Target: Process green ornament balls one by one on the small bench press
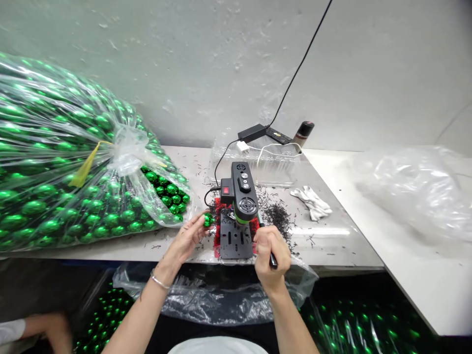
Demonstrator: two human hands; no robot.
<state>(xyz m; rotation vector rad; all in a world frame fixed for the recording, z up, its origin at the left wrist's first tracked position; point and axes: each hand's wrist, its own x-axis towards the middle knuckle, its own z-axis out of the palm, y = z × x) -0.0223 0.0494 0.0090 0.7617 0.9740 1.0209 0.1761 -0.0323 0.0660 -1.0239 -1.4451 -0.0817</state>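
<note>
A shiny green ball ornament is pinched in the fingertips of my left hand, just left of a small black bench machine. My right hand is wrapped round the machine's lever handle, whose black end sticks out below the fist. The machine has a red switch on its left and a slotted black base plate over something red. Its lower tip under the head is mostly hidden. To the left, a large clear plastic bag full of green balls has an opening facing the machine.
Small dark bits are scattered round the machine. White gloves lie to its right. Behind stand a clear plastic tray, a power adapter and a black-capped can. Another person's arm shows at lower left.
</note>
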